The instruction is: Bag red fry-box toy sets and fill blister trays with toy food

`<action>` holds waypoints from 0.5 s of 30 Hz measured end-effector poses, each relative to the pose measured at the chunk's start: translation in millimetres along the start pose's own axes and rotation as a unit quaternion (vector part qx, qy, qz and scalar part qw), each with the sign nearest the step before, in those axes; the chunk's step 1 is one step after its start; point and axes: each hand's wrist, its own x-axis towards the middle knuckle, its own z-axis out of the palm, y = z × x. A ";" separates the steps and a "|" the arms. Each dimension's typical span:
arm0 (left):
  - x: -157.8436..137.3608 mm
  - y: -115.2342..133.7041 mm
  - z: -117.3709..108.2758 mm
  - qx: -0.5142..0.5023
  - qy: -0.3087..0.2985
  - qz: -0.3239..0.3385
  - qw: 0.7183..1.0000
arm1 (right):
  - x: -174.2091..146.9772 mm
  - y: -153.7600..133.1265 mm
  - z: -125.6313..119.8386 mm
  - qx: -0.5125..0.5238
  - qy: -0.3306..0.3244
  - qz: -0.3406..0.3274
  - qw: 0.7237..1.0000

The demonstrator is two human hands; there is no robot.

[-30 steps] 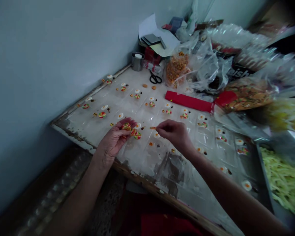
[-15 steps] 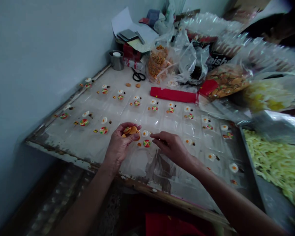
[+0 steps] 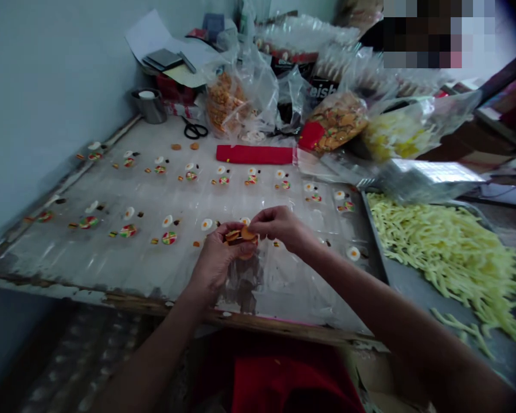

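My left hand (image 3: 215, 264) is cupped around a small stack of round, tan-backed miniature pizza pieces (image 3: 232, 236). Above that stack, the thumb and fingers of my right hand (image 3: 279, 226) pinch one tan disc (image 3: 248, 233) at its edge. Both hands are over clear plastic sheeting with shallow compartments (image 3: 189, 198) on the table. Groups of tiny food pieces lie there in rows: a fried egg (image 3: 167, 221), a round red-and-green pizza (image 3: 169, 237), a dark brown bit (image 3: 176, 222) and a small yellow-red piece (image 3: 155, 241). My hands partly hide one group.
A metal tray of pale yellow strips (image 3: 442, 252) stands at the right. Along the back are a red strip (image 3: 255, 154), black scissors (image 3: 194, 129), a metal cup (image 3: 149, 106) and bags of miniature pieces (image 3: 339, 123). A wall (image 3: 47, 74) borders the left. A person is partly visible at the back right.
The view has turned to the right. My right hand has come over to my left hand and now grips a disc at the stack; before, it was apart, beside a fried egg piece.
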 end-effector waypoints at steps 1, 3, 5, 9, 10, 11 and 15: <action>0.5 -1.4 2.7 -0.013 0.004 -0.006 1.000 | -5.0 3.2 -10.1 -0.005 0.036 -0.030 0.999; 1.4 -1.5 1.4 -0.041 0.023 -0.002 0.999 | -19.2 11.8 -27.4 -0.053 0.106 -0.107 0.987; 1.3 2.4 -7.8 -0.061 0.062 0.025 0.996 | -37.1 22.9 -38.1 -0.144 0.117 -0.186 0.965; -5.7 15.8 -30.9 -0.086 0.141 0.070 0.984 | -65.1 42.6 -37.9 -0.298 0.050 -0.309 0.902; -8.8 18.2 -34.4 -0.092 0.154 0.080 0.981 | -66.7 45.1 -34.7 -0.325 0.045 -0.331 0.885; -12.1 19.5 -36.5 -0.096 0.163 0.089 0.978 | -65.8 46.4 -30.9 -0.353 0.038 -0.351 0.867; -22.9 14.0 -34.4 -0.107 0.184 0.086 0.973 | -43.0 43.3 -15.2 -0.491 -0.031 -0.402 0.772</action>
